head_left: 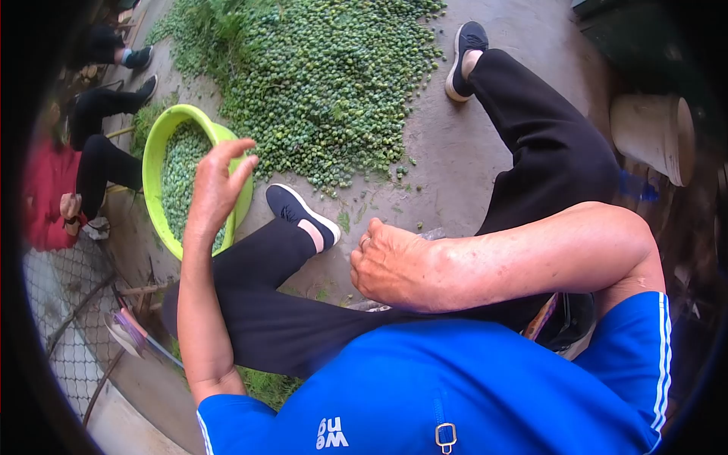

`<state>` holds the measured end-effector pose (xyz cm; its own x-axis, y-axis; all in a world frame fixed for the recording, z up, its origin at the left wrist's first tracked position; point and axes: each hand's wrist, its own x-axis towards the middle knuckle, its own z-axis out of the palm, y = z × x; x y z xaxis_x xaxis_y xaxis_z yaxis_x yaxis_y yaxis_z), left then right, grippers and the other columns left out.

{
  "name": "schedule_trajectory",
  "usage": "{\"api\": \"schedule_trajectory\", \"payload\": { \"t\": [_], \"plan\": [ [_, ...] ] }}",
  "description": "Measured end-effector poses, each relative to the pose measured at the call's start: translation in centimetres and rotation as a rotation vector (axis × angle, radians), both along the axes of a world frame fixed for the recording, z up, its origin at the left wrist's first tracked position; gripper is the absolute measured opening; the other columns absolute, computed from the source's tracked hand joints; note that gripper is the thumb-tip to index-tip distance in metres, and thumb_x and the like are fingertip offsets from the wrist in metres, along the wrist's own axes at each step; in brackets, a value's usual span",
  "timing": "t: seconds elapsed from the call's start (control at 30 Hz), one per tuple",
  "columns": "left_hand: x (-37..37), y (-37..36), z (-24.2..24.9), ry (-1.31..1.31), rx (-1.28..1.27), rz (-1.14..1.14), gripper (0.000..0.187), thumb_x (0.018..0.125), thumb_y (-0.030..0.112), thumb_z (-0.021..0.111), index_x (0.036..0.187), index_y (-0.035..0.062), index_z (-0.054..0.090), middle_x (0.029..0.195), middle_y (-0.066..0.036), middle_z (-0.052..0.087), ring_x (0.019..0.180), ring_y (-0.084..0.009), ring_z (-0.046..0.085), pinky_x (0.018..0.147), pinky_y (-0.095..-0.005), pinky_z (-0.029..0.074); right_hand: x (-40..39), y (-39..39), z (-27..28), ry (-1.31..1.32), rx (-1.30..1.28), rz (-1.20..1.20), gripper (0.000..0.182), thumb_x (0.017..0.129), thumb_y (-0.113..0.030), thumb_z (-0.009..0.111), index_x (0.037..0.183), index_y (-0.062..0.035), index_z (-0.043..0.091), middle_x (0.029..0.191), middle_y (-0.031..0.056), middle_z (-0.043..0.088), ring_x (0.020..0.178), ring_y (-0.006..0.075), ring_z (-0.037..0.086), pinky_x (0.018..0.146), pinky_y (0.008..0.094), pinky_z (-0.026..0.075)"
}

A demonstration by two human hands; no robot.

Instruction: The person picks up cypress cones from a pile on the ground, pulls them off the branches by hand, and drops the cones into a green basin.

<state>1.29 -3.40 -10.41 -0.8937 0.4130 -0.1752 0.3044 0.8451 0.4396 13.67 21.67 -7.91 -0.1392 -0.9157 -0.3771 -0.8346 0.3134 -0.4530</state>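
My left hand [220, 182] is raised over the right side of a lime-green basin [153, 155], its thumb and index finger apart at the tips and nothing visible between them. Small round green fruits [182, 171] lie inside the basin. Over my lap, near the middle of the view, my right hand [394, 264] has its fingers curled in, with a ring on one finger. Whatever those fingers may hold is hidden by the back of the hand. A large pile of the same green fruits [318, 91] spreads across the concrete floor.
Leafy green sprigs [216, 30] lie on the pile's left part. At the left sits a person in red [51, 189], beside other people's legs. A whitish bucket [648, 136] lies at the right. Wire mesh [68, 311] stands at lower left. My shoes [303, 212] flank the pile's near edge.
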Motion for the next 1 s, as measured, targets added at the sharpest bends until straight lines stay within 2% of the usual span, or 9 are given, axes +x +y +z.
{"api": "schedule_trajectory", "payload": {
  "t": [0.17, 0.37, 0.43, 0.5, 0.6, 0.7, 0.83, 0.93, 1.0],
  "plan": [
    [-0.7, 1.4, -2.8, -0.235, -0.056, -0.071, 0.025, 0.086, 0.018, 0.065, 0.106, 0.0029, 0.066, 0.099, -0.016, 0.066, 0.093, -0.0314, 0.063, 0.083, -0.0388, 0.049, -0.5, 1.0, 0.6, 0.027, -0.025, -0.018, 0.025, 0.079, -0.017, 0.06, 0.097, -0.0005, 0.063, 0.089, 0.0115, 0.063, 0.085, 0.0245, 0.063, 0.074, 0.0382, 0.044],
    [-5.5, 4.4, -12.0, -0.328, -0.031, -0.144, 0.03, 0.085, 0.022, 0.066, 0.108, 0.0033, 0.066, 0.102, -0.017, 0.065, 0.099, -0.0315, 0.062, 0.086, -0.0393, 0.048, -0.3, 1.0, 0.4, 0.012, -0.026, -0.084, 0.03, 0.082, -0.019, 0.058, 0.101, 0.0018, 0.065, 0.098, 0.0159, 0.065, 0.095, 0.0283, 0.064, 0.086, 0.0447, 0.045],
    [-6.8, 5.7, -15.4, -0.143, 0.085, -0.153, 0.031, 0.084, 0.024, 0.067, 0.107, 0.0042, 0.066, 0.106, -0.017, 0.064, 0.105, -0.0317, 0.06, 0.09, -0.0398, 0.047, -0.4, 1.2, 0.4, -0.008, 0.006, -0.103, 0.031, 0.083, -0.02, 0.057, 0.103, 0.0025, 0.066, 0.101, 0.0173, 0.065, 0.098, 0.0296, 0.064, 0.09, 0.0471, 0.044],
    [-7.8, 6.6, -18.3, -0.139, 0.121, -0.115, 0.032, 0.083, 0.024, 0.069, 0.109, 0.0065, 0.066, 0.113, -0.018, 0.061, 0.109, -0.0333, 0.057, 0.094, -0.0405, 0.045, -0.3, 1.2, 0.3, 0.045, -0.049, -0.167, 0.032, 0.085, -0.02, 0.055, 0.105, 0.0033, 0.066, 0.105, 0.0184, 0.065, 0.099, 0.0305, 0.064, 0.092, 0.0494, 0.043],
    [-9.0, 6.9, -21.9, 0.067, 0.059, -0.063, 0.037, 0.08, 0.02, 0.072, 0.115, 0.0116, 0.064, 0.127, -0.019, 0.053, 0.115, -0.0354, 0.053, 0.095, -0.0425, 0.045, -1.0, 1.5, 0.8, 0.033, -0.013, -0.191, 0.035, 0.086, -0.02, 0.053, 0.107, 0.0045, 0.065, 0.108, 0.0199, 0.064, 0.101, 0.0318, 0.063, 0.096, 0.0518, 0.041],
    [-8.7, 7.5, -23.8, 0.111, -0.066, 0.002, 0.038, 0.078, 0.021, 0.075, 0.114, 0.014, 0.064, 0.128, -0.017, 0.051, 0.117, -0.0345, 0.051, 0.094, -0.0432, 0.046, -1.5, 1.6, 0.9, 0.03, -0.016, -0.203, 0.038, 0.086, -0.021, 0.052, 0.11, 0.0062, 0.064, 0.111, 0.0216, 0.063, 0.104, 0.0329, 0.062, 0.1, 0.0533, 0.039],
    [-6.6, 8.8, -25.9, 0.252, -0.151, -0.051, 0.04, 0.071, 0.022, 0.079, 0.108, 0.0189, 0.066, 0.119, -0.007, 0.054, 0.111, -0.0288, 0.052, 0.085, -0.0429, 0.048, -2.2, 2.0, 1.6, 0.041, -0.052, -0.233, 0.039, 0.086, -0.021, 0.051, 0.112, 0.0069, 0.062, 0.112, 0.0229, 0.063, 0.105, 0.034, 0.062, 0.099, 0.0517, 0.041],
    [-5.0, 9.8, -25.9, 0.204, -0.202, -0.021, 0.04, 0.071, 0.019, 0.079, 0.108, 0.0218, 0.065, 0.116, -0.004, 0.053, 0.111, -0.0266, 0.05, 0.081, -0.0423, 0.047, -2.4, 2.4, 1.8, 0.079, -0.066, -0.221, 0.041, 0.086, -0.022, 0.05, 0.114, 0.0072, 0.06, 0.112, 0.0235, 0.062, 0.104, 0.0347, 0.062, 0.099, 0.0508, 0.041],
    [-4.8, 9.7, -26.6, 0.149, -0.08, 0.0, 0.038, 0.071, 0.014, 0.078, 0.107, 0.0186, 0.064, 0.112, -0.006, 0.052, 0.106, -0.0275, 0.053, 0.081, -0.0418, 0.048, -2.4, 2.6, 1.9, 0.134, -0.053, -0.206, 0.044, 0.087, -0.022, 0.049, 0.117, 0.0077, 0.057, 0.111, 0.0236, 0.062, 0.104, 0.0347, 0.062, 0.098, 0.0507, 0.041]
  ]
}}
